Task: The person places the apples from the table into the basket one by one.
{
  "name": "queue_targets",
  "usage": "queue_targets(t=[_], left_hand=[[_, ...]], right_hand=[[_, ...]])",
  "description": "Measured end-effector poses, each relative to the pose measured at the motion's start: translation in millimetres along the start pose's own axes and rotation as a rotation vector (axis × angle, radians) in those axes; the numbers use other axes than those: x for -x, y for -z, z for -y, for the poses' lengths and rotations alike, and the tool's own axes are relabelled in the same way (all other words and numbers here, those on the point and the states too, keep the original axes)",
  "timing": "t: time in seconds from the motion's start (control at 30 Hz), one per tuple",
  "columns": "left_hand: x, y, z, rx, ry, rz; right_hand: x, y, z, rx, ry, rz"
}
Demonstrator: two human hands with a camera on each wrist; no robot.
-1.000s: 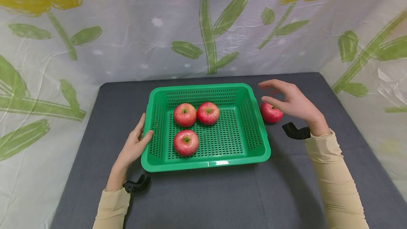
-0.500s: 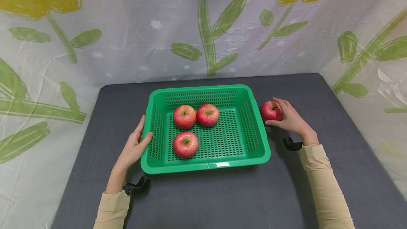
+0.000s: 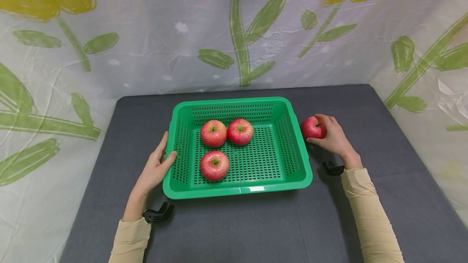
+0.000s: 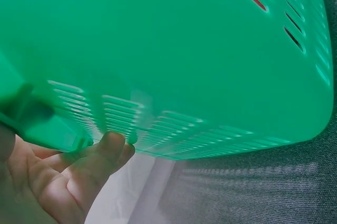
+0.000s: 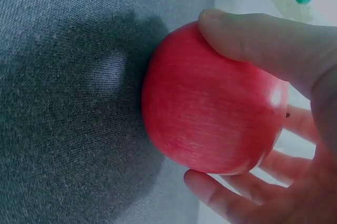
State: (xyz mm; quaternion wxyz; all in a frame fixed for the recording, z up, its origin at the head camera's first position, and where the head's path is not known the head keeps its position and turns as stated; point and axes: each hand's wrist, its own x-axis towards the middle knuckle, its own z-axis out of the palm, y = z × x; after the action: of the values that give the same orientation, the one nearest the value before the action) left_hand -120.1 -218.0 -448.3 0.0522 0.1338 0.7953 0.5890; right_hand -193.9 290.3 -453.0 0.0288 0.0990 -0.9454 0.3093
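A green plastic basket (image 3: 237, 192) with slotted walls sits mid-table, three red apples (image 3: 214, 166) inside it. On its left side my left hand (image 3: 153, 171) grips the rim, thumb over the top; in the left wrist view the fingers (image 4: 111, 145) press against the outer wall beneath it. To the right of the basket, a fourth apple (image 3: 313, 128) is on the table. My right hand (image 3: 334, 137) holds this apple from its right, and in the right wrist view the thumb (image 5: 247, 34) lies on one side of it with the fingers around the other.
A dark grey cloth (image 3: 234, 230) covers the table. Behind it and at both sides hangs a pale curtain (image 3: 146, 44) printed with yellow flowers and green leaves. Black wrist straps (image 3: 158, 213) show at both cuffs.
My right hand has come down from above the apple on the right and closed its fingers and thumb around it. The left hand and the basket have stayed in place.
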Motion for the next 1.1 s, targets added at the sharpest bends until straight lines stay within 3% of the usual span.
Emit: queue_targets(t=[0.2,0.4,0.6,0.73,0.9,1.1], left_hand=[[-1.1,-0.5,0.9,-0.012,-0.005,-0.001],[0.0,0.0,1.0,-0.003,0.002,-0.003],[-0.8,0.5,0.0,0.005,0.004,0.001],[-0.7,1.2,-0.5,-0.001,-0.001,-0.002],[-1.0,1.0,-0.2,-0.01,-0.002,-0.003],[-1.0,0.3,-0.5,-0.012,-0.002,-0.006]], right_hand=[[3.7,17.2,7.2,-0.022,-0.033,-0.076],[6.5,52.0,35.5,-0.034,-0.034,-0.158],[7.2,67.9,73.0,-0.007,0.06,-0.172],[3.4,61.6,99.6,-0.024,0.196,-0.116],[-4.5,43.6,129.4,-0.054,0.361,0.025],[-12.8,15.4,154.4,-0.07,0.457,0.234]])
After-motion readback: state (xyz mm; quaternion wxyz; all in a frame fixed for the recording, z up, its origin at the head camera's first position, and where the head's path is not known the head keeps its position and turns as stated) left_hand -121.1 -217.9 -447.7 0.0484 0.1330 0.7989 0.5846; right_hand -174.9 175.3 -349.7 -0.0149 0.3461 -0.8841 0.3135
